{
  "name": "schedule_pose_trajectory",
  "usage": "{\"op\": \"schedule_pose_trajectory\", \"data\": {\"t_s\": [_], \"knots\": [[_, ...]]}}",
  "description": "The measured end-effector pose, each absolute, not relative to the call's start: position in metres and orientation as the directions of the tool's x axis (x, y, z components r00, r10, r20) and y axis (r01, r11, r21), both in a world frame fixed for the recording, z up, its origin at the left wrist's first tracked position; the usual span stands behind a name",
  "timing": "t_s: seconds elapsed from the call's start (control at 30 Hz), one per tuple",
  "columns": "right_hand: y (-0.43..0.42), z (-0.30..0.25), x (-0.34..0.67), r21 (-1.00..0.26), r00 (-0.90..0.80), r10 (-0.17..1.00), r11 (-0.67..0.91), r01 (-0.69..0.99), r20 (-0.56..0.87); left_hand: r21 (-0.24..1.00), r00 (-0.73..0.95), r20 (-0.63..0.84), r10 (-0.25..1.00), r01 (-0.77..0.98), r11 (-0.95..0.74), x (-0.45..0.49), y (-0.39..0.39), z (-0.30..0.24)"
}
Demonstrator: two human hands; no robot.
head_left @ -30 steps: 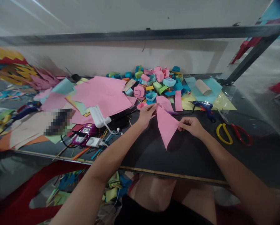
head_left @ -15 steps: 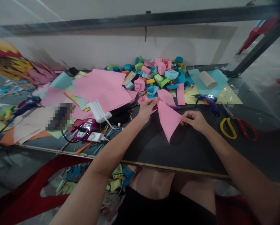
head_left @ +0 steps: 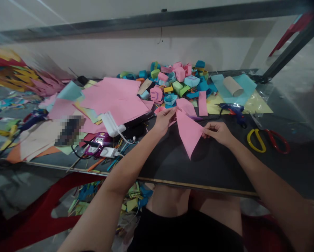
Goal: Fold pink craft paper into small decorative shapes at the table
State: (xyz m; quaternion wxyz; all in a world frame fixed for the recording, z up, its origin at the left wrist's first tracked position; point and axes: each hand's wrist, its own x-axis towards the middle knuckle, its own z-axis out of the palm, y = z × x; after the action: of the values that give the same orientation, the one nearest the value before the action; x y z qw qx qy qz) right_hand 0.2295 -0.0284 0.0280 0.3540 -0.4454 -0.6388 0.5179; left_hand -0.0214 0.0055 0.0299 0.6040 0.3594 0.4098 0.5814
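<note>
In the head view, the person's left hand [head_left: 165, 120] is pinching the top corner of a pink paper piece [head_left: 188, 134], and the right hand [head_left: 217, 132] is pinching its right corner. The paper is pointing downward in front of the person, over a black table [head_left: 211, 175]. Scissors [head_left: 259, 124] are lying rightward, near a glue gun [head_left: 231, 108].

Scissors [head_left: 268, 132] on a black table [head_left: 222, 168]
</note>
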Motion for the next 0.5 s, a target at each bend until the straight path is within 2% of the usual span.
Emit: {"op": "schedule_pose_trajectory", "data": {"t_s": [0.5], "knots": [[-0.0287, 0.0279, 0.2299, -0.976, -0.347, 0.938, 0.086, 0.199, 0.012, 0.903, -0.005, -0.067, 0.998, -0.425, 0.059, -0.0225, 0.0080, 0.0282]]}}
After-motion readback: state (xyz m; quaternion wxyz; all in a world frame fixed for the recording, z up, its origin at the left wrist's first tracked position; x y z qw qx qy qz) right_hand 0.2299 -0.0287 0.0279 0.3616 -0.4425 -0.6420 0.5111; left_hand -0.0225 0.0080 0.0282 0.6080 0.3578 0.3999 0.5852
